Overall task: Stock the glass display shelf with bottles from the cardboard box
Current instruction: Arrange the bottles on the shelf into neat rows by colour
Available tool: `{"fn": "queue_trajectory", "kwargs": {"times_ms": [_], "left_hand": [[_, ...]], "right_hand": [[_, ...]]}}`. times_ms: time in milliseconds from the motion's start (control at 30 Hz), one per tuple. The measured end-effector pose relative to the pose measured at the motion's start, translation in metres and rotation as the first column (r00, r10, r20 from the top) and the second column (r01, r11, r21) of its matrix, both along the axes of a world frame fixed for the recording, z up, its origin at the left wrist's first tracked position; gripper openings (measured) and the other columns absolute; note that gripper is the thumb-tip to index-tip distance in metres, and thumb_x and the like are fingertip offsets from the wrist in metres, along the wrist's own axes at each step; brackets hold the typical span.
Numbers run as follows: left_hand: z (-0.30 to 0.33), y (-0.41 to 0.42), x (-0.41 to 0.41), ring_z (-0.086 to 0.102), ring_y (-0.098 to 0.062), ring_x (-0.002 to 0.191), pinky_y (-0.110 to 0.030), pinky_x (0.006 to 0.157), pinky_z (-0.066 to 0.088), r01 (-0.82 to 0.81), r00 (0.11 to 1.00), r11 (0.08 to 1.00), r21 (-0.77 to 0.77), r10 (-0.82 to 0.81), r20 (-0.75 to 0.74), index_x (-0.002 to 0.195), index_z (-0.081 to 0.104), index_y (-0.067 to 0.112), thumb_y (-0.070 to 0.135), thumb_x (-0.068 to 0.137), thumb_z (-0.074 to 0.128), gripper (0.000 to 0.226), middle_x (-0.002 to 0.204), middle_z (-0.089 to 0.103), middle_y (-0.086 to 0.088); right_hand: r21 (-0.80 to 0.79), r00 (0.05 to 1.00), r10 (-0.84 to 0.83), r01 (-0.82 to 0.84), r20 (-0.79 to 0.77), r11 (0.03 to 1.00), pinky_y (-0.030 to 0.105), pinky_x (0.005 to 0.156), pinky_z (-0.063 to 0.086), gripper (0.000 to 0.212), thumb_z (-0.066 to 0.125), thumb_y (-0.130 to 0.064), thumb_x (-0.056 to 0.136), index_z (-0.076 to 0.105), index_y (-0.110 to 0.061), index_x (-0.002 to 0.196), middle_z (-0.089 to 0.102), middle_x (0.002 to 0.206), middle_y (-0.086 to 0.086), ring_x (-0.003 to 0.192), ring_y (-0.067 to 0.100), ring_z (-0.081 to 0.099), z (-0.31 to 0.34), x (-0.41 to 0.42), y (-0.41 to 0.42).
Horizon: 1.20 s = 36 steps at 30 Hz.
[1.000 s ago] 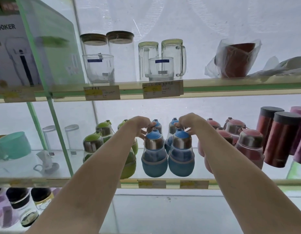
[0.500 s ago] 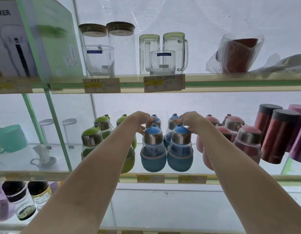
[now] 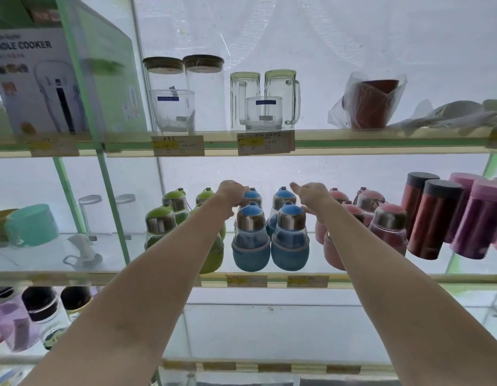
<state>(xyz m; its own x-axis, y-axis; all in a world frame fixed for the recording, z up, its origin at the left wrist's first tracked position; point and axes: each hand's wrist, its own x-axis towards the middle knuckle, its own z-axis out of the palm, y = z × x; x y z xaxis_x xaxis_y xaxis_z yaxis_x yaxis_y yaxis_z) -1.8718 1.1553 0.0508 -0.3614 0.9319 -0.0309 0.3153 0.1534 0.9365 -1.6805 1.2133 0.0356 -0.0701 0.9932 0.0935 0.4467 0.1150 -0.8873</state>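
Note:
Four blue bottles with steel collars stand in two rows on the middle glass shelf (image 3: 353, 278). My left hand (image 3: 231, 194) reaches in from the left, its fingers curled round the top of the back left blue bottle (image 3: 252, 195). My right hand (image 3: 312, 195) hovers to the right of the back right blue bottle (image 3: 283, 196), thumb out and fingers loosely bent, holding nothing. The front blue bottles (image 3: 251, 238) (image 3: 291, 239) stand untouched below my hands. The cardboard box is out of view.
Green bottles (image 3: 158, 227) stand left of the blue ones, pink bottles (image 3: 387, 227) and dark red flasks (image 3: 433, 215) to the right. The upper shelf (image 3: 353, 137) carries glass jars, mugs and a cooker box (image 3: 33, 84). A teal cup (image 3: 33, 224) sits far left.
My right hand has let go of the back right blue bottle and drawn slightly to the right. My left hand stays at the back left bottle. The view has tilted a little.

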Motion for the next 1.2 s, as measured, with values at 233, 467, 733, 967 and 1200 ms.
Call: {"fn": "queue_trajectory", "kwargs": {"times_ms": [233, 467, 733, 967, 1200], "left_hand": [[0.004, -0.033, -0.007, 0.052, -0.026, 0.088, -0.031, 0.068, 0.047, 0.012, 1.0, 1.0, 0.007, -0.012, -0.008, 0.107, 0.058, 0.003, 0.015, 0.1, 0.055, 0.015, 0.105, 0.055, -0.016], [0.009, -0.06, 0.002, 0.058, -0.026, 0.106, -0.035, 0.084, 0.051, 0.055, 0.997, 0.994, 0.092, -0.049, -0.063, 0.119, 0.06, 0.005, 0.014, 0.101, 0.054, 0.022, 0.114, 0.061, -0.013], [-0.001, -0.072, 0.017, 0.06, -0.018, 0.088, -0.029, 0.071, 0.055, 0.103, 0.976, 0.967, 0.233, -0.053, -0.212, 0.104, 0.064, 0.011, 0.014, 0.095, 0.059, 0.011, 0.101, 0.064, -0.006], [-0.002, -0.085, 0.052, 0.06, -0.017, 0.081, -0.027, 0.065, 0.052, 0.213, 0.949, 0.94, 0.268, -0.133, -0.286, 0.107, 0.066, 0.015, 0.018, 0.094, 0.06, 0.014, 0.096, 0.066, -0.003], [-0.021, -0.093, 0.1, 0.067, -0.027, 0.092, -0.038, 0.081, 0.058, 0.368, 0.928, 0.906, 0.207, -0.343, -0.147, 0.111, 0.065, 0.006, 0.017, 0.095, 0.063, 0.02, 0.103, 0.068, -0.015]], "right_hand": [[0.127, 0.998, -0.038, 0.032, 0.05, 0.991, 0.035, 0.086, 0.046, 0.044, 0.053, -0.052, 0.098, 0.064, -0.01, 0.103, 0.061, 0.096, 0.001, 0.097, 0.021, 0.056, 0.005, 0.003, -0.031], [0.205, 0.996, -0.084, 0.074, 0.04, 0.976, 0.038, 0.094, 0.049, 0.04, 0.055, -0.046, 0.098, 0.064, -0.009, 0.112, 0.064, 0.106, 0.003, 0.1, 0.02, 0.057, 0.003, 0.002, -0.061], [0.249, 0.982, -0.181, 0.186, -0.046, 0.95, 0.034, 0.087, 0.05, 0.035, 0.061, -0.044, 0.095, 0.066, -0.013, 0.11, 0.066, 0.1, 0.0, 0.098, 0.021, 0.06, -0.007, 0.013, -0.099], [0.233, 0.962, -0.243, 0.267, -0.128, 0.935, 0.033, 0.081, 0.053, 0.03, 0.064, -0.039, 0.094, 0.065, -0.016, 0.113, 0.064, 0.091, -0.004, 0.086, 0.016, 0.065, -0.014, 0.036, -0.133], [0.179, 0.94, -0.306, 0.331, -0.151, 0.927, 0.03, 0.083, 0.05, 0.021, 0.066, -0.036, 0.092, 0.069, -0.02, 0.104, 0.06, 0.088, -0.008, 0.096, 0.021, 0.061, -0.03, 0.068, -0.154]]}}
